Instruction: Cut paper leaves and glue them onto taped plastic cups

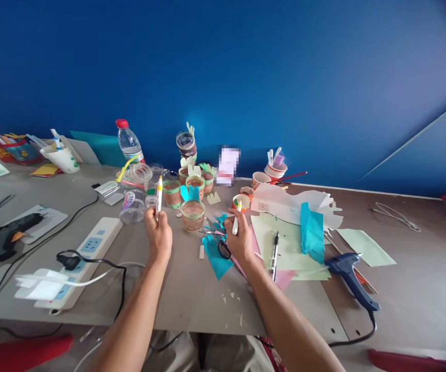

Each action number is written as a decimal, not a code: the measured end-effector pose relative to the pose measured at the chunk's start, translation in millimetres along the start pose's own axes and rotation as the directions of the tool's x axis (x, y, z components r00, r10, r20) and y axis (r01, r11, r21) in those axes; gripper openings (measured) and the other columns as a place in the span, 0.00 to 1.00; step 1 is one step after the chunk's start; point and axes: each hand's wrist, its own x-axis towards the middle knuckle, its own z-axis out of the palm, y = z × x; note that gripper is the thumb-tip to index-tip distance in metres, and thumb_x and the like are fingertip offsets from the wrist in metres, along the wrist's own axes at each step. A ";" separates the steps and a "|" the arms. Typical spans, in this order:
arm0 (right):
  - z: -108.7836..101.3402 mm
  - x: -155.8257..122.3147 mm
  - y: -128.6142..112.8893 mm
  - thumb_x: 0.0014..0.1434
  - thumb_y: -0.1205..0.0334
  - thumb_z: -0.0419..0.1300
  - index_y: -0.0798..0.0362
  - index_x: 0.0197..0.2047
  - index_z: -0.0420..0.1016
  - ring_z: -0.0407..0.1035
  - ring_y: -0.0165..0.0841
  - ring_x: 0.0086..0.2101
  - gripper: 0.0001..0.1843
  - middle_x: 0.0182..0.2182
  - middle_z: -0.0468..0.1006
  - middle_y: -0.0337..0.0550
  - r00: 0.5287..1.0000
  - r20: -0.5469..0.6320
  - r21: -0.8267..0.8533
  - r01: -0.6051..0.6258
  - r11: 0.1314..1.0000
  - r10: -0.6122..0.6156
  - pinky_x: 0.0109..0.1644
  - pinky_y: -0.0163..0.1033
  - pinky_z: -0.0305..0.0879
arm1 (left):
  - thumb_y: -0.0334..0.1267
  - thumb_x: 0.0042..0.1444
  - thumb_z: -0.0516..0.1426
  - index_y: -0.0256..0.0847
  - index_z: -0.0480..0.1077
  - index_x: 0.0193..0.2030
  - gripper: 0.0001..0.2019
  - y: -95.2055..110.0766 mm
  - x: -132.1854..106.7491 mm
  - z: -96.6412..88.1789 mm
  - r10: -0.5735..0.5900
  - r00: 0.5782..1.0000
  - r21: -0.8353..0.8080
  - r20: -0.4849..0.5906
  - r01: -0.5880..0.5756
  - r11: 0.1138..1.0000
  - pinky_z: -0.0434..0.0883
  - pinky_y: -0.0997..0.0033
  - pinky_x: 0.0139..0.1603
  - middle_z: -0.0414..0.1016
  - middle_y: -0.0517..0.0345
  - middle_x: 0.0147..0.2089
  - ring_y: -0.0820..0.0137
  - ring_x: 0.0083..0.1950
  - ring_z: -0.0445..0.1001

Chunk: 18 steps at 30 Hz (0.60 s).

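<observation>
My left hand (158,235) is closed round a white marker (159,194), held upright with its yellow-orange end on top. In my right hand (241,237), the fingers pinch a second white marker (235,223), slightly tilted, with a yellow-green end. Between the hands stands a small clear cup (193,216) with a brownish lower part, a green rim band and blue paper petals (190,193) behind it. Scissors (225,250) with black handles lie by my right hand among blue paper scraps (217,256). A white cap-like piece (201,252) rests nearby.
Left are a power strip (91,253) with cords, a black glue gun (11,235) and a plastic bottle (129,142). Right lie paper sheets (277,237), a pen (275,253) and a blue glue gun (352,279). Behind are several decorated cups (172,195) and a blue wall (223,72).
</observation>
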 end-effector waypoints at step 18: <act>27.1 -50.0 -30.1 0.53 0.68 0.58 0.56 0.44 0.69 0.71 0.40 0.32 0.14 0.30 0.78 0.47 0.858 0.501 -0.579 0.428 0.694 -0.111 0.41 0.44 0.59 | 0.47 0.64 0.48 0.39 0.67 0.44 0.14 37.5 -34.4 -3.1 0.282 0.935 -0.101 0.214 -0.266 0.959 0.69 0.72 0.36 0.69 0.58 0.30 0.71 0.31 0.70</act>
